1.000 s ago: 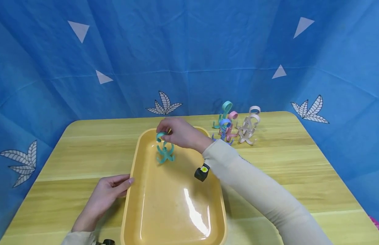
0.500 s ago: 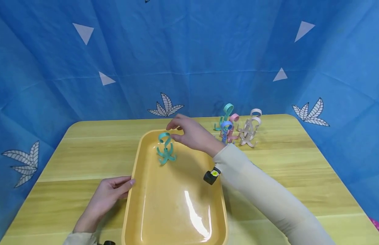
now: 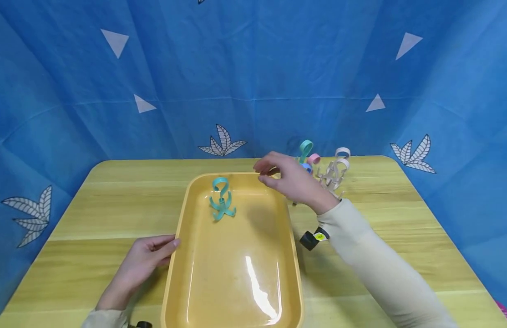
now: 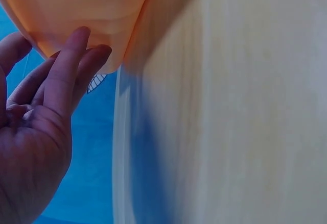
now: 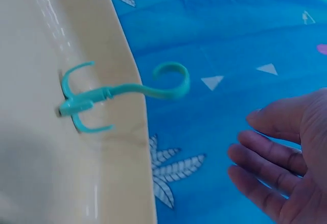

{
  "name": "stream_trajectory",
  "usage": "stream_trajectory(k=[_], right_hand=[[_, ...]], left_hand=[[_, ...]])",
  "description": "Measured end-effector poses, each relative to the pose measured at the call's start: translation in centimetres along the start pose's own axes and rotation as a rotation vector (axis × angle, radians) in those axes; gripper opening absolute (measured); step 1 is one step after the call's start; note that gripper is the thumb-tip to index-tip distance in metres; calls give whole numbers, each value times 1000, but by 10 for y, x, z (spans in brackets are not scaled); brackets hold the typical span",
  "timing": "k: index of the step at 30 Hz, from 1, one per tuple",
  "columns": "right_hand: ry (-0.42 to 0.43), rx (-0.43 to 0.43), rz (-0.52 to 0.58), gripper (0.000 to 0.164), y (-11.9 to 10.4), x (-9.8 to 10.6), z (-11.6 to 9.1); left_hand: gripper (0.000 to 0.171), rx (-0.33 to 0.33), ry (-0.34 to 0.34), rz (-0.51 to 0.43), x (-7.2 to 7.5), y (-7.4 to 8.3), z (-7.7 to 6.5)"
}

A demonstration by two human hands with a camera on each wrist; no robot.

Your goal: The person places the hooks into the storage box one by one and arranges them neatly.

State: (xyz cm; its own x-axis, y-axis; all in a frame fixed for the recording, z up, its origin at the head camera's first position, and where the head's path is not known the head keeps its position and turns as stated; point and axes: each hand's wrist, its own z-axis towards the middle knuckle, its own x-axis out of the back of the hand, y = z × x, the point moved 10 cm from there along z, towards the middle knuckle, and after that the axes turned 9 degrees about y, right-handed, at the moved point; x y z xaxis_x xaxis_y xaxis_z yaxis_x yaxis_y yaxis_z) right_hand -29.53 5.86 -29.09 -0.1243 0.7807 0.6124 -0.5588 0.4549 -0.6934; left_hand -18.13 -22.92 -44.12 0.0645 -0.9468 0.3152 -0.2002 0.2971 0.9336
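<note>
Pinching yellow tray (image 3: 220,269) with left hand (image 3: 144,258) | hovering with right hand (image 3: 293,181), fingers loosely spread | inside: upright turquoise multi-prong hook (image 3: 222,207)

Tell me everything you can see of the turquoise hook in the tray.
The turquoise hook has a slim stem that curls into an open loop at the top, a narrow collar lower down, and several upturned prongs spreading from its base. It looks like smooth plastic. It stands roughly upright, base down on the floor of the yellow tray, toward the far end and left of the middle. Neither of the hands touches it; the right hand is off to its right.
</note>
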Motion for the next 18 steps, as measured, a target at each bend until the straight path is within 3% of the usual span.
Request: stream_trajectory(k=[12, 18], right_hand=[[107, -172, -51, 18, 37, 59, -30], [195, -178, -112, 19, 49, 81, -37]], left_hand=[[45, 16, -15, 0, 0, 2, -1], [48, 20, -24, 7, -1, 2, 0]])
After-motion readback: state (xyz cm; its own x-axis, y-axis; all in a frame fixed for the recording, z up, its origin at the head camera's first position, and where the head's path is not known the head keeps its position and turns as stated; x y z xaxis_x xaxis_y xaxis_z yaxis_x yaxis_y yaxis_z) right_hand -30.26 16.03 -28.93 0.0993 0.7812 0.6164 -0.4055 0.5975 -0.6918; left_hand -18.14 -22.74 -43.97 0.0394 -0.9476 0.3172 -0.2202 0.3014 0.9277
